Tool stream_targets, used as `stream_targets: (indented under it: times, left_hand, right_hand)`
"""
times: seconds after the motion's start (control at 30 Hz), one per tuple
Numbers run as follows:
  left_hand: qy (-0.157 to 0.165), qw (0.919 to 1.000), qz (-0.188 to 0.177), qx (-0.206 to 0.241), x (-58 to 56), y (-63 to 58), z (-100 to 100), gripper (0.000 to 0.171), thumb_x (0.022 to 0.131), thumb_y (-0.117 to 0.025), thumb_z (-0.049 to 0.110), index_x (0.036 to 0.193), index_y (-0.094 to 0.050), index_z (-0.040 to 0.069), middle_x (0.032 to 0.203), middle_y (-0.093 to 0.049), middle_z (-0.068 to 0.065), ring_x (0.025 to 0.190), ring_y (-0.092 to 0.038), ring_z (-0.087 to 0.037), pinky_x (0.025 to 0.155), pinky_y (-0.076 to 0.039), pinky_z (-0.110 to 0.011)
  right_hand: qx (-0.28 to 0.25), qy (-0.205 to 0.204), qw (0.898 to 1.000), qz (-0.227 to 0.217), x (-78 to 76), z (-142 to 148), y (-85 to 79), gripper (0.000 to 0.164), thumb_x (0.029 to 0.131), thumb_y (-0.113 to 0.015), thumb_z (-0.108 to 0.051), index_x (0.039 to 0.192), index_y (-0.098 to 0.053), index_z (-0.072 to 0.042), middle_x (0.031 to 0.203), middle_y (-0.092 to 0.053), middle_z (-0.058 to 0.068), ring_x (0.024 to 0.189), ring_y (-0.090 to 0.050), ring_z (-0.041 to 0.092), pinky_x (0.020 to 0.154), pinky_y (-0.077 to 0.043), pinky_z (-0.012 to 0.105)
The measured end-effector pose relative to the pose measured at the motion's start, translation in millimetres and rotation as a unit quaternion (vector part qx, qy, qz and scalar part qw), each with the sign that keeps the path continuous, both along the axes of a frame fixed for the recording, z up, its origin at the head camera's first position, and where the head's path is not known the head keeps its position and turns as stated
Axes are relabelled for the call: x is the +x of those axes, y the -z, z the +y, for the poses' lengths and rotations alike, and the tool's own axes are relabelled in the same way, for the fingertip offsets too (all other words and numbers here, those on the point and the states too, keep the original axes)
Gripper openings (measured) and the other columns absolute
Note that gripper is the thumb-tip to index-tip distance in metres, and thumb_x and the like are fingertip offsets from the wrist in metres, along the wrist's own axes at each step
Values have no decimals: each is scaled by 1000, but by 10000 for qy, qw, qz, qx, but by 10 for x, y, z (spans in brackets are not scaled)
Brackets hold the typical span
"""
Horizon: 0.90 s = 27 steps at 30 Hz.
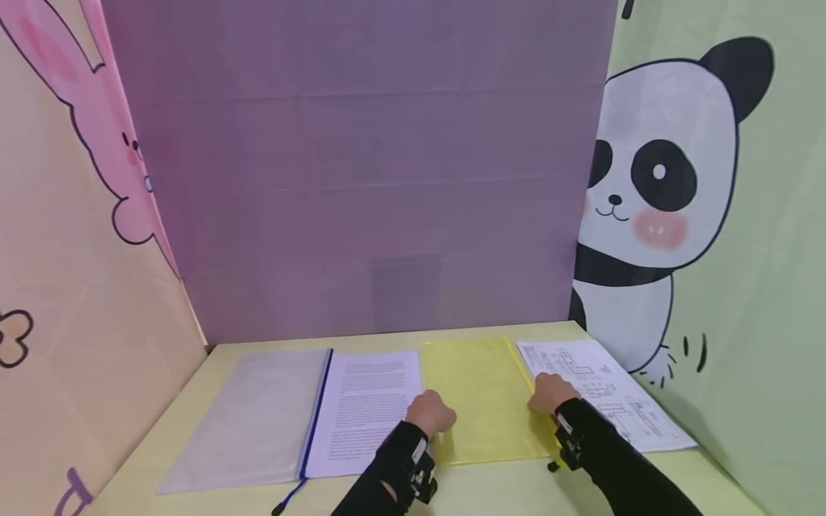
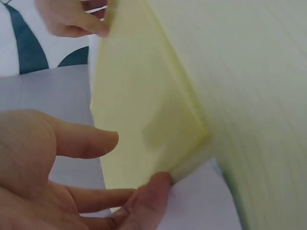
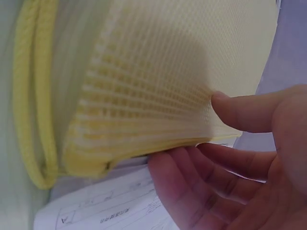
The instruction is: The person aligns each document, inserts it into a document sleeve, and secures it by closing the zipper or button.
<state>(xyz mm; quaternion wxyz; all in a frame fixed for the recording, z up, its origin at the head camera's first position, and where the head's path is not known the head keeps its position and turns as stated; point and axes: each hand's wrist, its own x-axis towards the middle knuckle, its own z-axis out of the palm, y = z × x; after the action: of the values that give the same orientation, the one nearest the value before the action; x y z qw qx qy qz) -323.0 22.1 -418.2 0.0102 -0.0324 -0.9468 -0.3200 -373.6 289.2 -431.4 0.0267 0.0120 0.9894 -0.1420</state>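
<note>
A yellow mesh zipper pouch lies on the table between two papers. My right hand pinches its right edge: in the right wrist view the thumb presses the mesh from above and the fingers are beneath. A yellow cord loop hangs by that pouch's corner. My left hand is at the pouch's left edge; in the left wrist view its fingertips touch near a corner, with the thumb standing apart from them. A text sheet lies beside the left hand, a drawing sheet by the right.
A whitish pouch with a blue zipper edge and a blue cord lies at the left of the table. Behind the table stands a purple panel. Side walls carry a rabbit picture and a panda picture.
</note>
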Motion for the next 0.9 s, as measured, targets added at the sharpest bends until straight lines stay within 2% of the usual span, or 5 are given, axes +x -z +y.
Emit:
stream_targets:
  times: [0.13,0.33,0.6,0.73,0.9]
  left_hand:
    - [-283,9963,-392,713,-56,29,3,12,78,-63,10,80,-58,-1,77,-56,-15,59,-59,-28,44,-47,-27]
    - [-580,9665,-848,2353,-86,22,-64,8,75,-57,-1,82,-53,-3,78,-51,-14,49,-47,-19,48,-56,-31]
    - [-631,9815,-658,1683,-120,-13,-84,10,75,-58,4,81,-54,-3,75,-56,-18,39,-44,-16,36,-39,-22]
    - [-704,9803,-601,1743,-153,43,-97,9,71,-61,1,76,-54,-1,67,-55,-13,39,-41,-13,37,-35,-20]
    - [-538,9738,-557,2138,-165,119,-141,12,66,-63,-3,67,-52,3,49,-46,-1,37,-37,-9,38,-31,-20]
  right_hand:
    - [-4,-24,10000,16,-7,5,-4,21,83,-69,-14,89,-57,2,75,-54,11,63,-56,25,55,-45,32]
    - [-37,-189,9996,212,11,-14,16,22,81,-73,-14,78,-54,-2,69,-53,8,56,-55,20,50,-42,26]
    - [122,-154,9996,210,7,-56,-11,21,80,-72,-13,79,-55,-2,70,-54,9,59,-56,22,54,-43,30]
    - [193,-97,9997,132,-10,-63,-8,20,81,-72,-14,81,-56,-2,71,-53,9,63,-55,23,58,-43,32]
    - [151,-93,9998,99,21,-73,-28,18,80,-72,-12,79,-56,-3,71,-53,9,63,-54,23,57,-42,32]
